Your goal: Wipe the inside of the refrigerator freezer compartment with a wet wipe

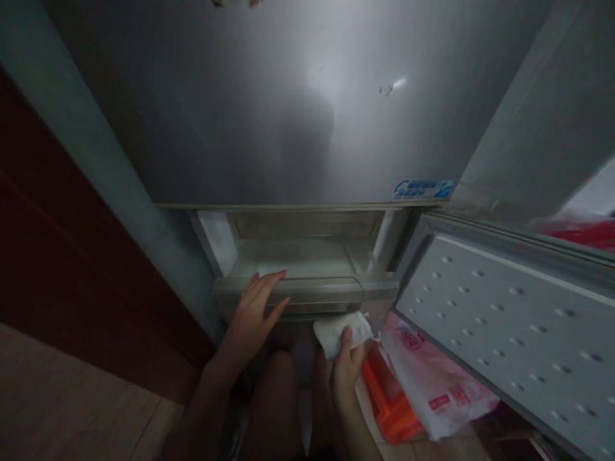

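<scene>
My left hand (259,307) is at the front of a clear plastic drawer (327,292) low in the fridge. Its fingers are stretched and apart, near the drawer's front edge; whether they touch it I cannot tell. In my right hand (348,368) is a folded white cloth (339,331), pinched under the thumb just below the drawer front. The lower compartment (307,253) behind the drawer front shows pale inner walls.
The lower fridge door (504,326) stands swung out to the right. Under it lie a white and pink plastic bag (427,378) and an orange plastic container (389,403). The closed upper door (288,115) rises above. A dark red wooden panel (81,256) borders the left.
</scene>
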